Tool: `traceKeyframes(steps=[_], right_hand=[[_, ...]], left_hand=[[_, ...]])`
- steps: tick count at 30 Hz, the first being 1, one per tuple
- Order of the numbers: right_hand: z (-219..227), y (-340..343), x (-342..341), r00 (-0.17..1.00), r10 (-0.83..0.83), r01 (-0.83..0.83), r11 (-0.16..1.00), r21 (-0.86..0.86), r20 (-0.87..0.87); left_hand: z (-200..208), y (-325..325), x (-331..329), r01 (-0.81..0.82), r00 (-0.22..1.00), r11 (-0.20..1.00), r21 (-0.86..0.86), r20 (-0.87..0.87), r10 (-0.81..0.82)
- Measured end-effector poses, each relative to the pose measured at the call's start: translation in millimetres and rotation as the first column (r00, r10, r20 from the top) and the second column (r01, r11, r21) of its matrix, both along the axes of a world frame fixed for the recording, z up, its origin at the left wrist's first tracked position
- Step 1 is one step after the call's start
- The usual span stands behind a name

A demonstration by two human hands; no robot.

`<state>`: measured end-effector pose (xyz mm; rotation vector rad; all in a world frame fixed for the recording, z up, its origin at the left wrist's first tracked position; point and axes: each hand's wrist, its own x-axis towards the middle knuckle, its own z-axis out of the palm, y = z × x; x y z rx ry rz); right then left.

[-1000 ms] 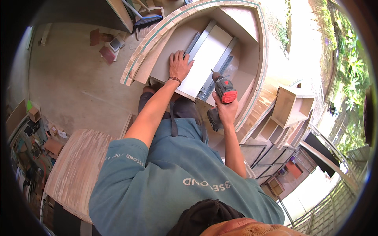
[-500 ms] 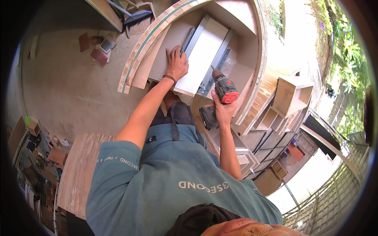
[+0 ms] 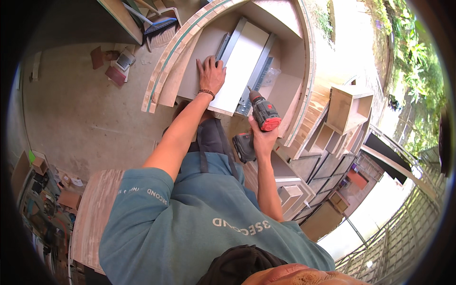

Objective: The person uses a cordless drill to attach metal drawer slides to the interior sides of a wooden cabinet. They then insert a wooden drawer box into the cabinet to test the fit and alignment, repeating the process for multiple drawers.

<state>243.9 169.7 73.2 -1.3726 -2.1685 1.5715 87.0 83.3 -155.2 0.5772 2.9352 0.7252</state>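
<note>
My left hand [image 3: 211, 73] lies flat, fingers spread, on the near end of a white panel [image 3: 244, 57]. The panel rests inside an arched wooden cabinet frame [image 3: 164, 66]. Grey metal drawer slides [image 3: 259, 76] run along the panel's sides. My right hand [image 3: 262, 140] grips the handle of a red and grey cordless drill [image 3: 263, 114]. The drill's bit points up toward the right-hand slide, close to the panel's near edge. A dark battery block [image 3: 243, 147] sits at the drill's base.
A small clear plastic bag [image 3: 271, 76] lies inside the frame to the right of the slide. An open wooden box [image 3: 349, 107] and stacked shelf units [image 3: 327, 156] stand at right. Wood scraps [image 3: 114, 71] and a brush [image 3: 159, 26] lie on the concrete floor. A plywood sheet [image 3: 92, 209] sits lower left.
The view has shifted a little. My left hand stays flat on the white panel and my right hand keeps the drill beside the slide, lowered slightly.
</note>
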Motion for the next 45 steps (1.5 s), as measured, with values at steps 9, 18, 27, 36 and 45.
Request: traceKeyframes(steps=[9, 18, 27, 36, 45], right_hand=[[-27, 54, -104, 0.988, 0.100, -0.101, 0.995, -0.002, -0.119], [-84, 104, -227, 0.963, 0.269, -0.267, 0.961, 0.067, -0.011], [-104, 113, -261, 0.928, 0.347, -0.364, 0.921, 0.138, 0.132], [-104, 125, -271, 0.862, 0.400, -0.453, 0.884, 0.118, 0.311], [-89, 114, -245, 0.825, 0.443, -0.477, 0.879, 0.012, 0.349]], left_hand=[[-4, -7, -6, 0.109, 0.994, 0.992, 0.060, -0.002, -0.109], [-1, -10, -1, 0.117, 0.992, 0.985, 0.125, 0.025, -0.121], [2, -13, -3, 0.111, 0.993, 0.987, 0.115, 0.016, -0.114], [-4, -3, -2, 0.001, 1.000, 0.995, 0.101, -0.013, 0.000], [-7, -9, 0, 0.032, 0.998, 0.996, 0.085, 0.059, -0.037]])
